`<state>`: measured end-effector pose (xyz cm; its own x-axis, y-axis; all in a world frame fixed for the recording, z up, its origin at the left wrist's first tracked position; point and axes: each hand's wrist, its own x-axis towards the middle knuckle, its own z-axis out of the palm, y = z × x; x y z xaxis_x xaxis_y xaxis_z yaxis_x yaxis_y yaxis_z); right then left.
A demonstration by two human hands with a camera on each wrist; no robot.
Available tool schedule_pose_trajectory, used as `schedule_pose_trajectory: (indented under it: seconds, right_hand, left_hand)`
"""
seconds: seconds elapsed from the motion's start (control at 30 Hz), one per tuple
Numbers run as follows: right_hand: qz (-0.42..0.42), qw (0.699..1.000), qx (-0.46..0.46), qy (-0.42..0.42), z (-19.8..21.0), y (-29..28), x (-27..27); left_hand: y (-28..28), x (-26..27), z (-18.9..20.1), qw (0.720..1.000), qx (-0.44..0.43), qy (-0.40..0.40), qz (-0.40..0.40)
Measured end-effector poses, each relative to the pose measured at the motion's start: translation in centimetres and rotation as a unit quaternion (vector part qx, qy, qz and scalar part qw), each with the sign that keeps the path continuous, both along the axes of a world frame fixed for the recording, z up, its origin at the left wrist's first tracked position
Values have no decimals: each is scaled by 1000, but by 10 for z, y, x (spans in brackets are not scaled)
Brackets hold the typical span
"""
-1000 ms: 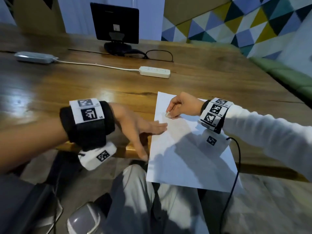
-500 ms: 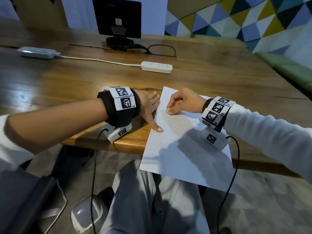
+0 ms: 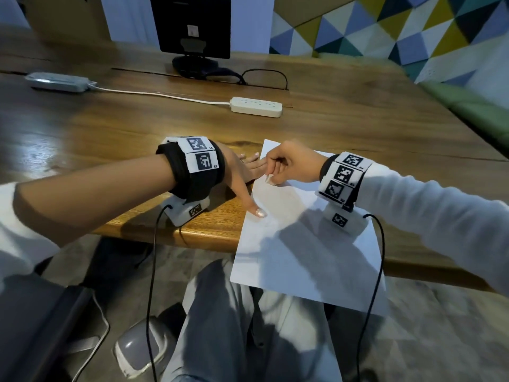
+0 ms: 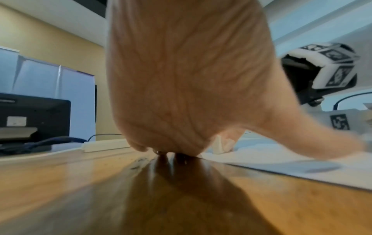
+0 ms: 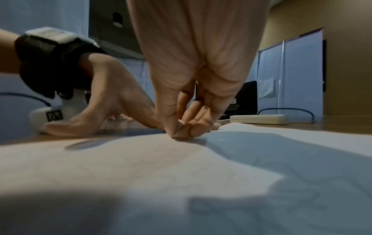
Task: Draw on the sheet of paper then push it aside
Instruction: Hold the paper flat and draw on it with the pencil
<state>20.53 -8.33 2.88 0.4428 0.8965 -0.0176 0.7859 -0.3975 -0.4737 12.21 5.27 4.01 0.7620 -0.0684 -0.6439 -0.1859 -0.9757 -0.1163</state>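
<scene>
A white sheet of paper [image 3: 303, 257] lies on the wooden table [image 3: 110, 133], its near part hanging over the front edge. My right hand [image 3: 271, 172] is at the sheet's far left corner, fingers curled, pinching a small white stub [image 5: 181, 123] whose tip touches the paper [image 5: 181, 174]. My left hand [image 3: 248, 180] lies open beside the sheet, its fingers flat on the wood. Its thumb [image 3: 259, 212] presses on the paper's left edge. Faint lines show on the sheet in the right wrist view.
A white power strip [image 3: 256, 106] with its cord lies further back. Behind it are black glasses [image 3: 264, 78] and a dark monitor [image 3: 192, 26]. A grey box [image 3: 57, 81] sits at far left. My lap is below the table's front edge [image 3: 192, 238].
My left hand moved forward from the table's front edge onto the wood; its thumb now rests on the paper's left edge. My right hand stays pinched at the sheet's far left corner.
</scene>
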Motion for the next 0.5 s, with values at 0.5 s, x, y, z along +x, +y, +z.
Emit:
schedule_pose_trajectory:
  seconds: [0.5]
  right_hand:
    - [-10,999,6,-53,-1,8,-3]
  left_hand:
    - [-4,1,-2,999,-3,-16,39]
